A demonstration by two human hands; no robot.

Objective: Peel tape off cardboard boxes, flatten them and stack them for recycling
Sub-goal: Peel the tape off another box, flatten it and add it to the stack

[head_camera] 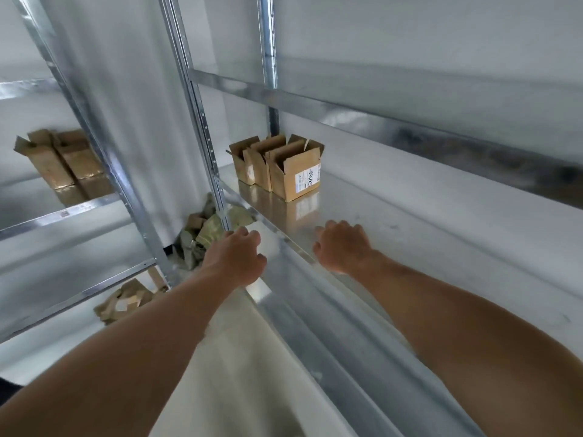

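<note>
Three open boxes (279, 168) stand together at the shelf's (426, 225) far left end. Nearer, well apart from them, the left hand (235, 258) and right hand (344, 247) hover with fingers loosely curled, holding nothing.

This is a storage room or stockroom. Galvanised steel racking fills the view: slotted upright posts (202, 121), cross beams (315, 105) and a shiny sheet-metal shelf (394, 222) that mirrors what stands on it. Behind the racking runs a blank white wall (410, 36). A row of small open cardboard boxes (284, 171), one bearing a printed label, stands at the far end of the shelf. Taller brown boxes (60, 165) stand on a second rack to the left. Down on the pale floor (246, 373), crumpled cardboard scraps (205, 234) lie heaped in the corner by the foot of a post. More flattened pieces (126, 302) lie under the left rack.
</note>
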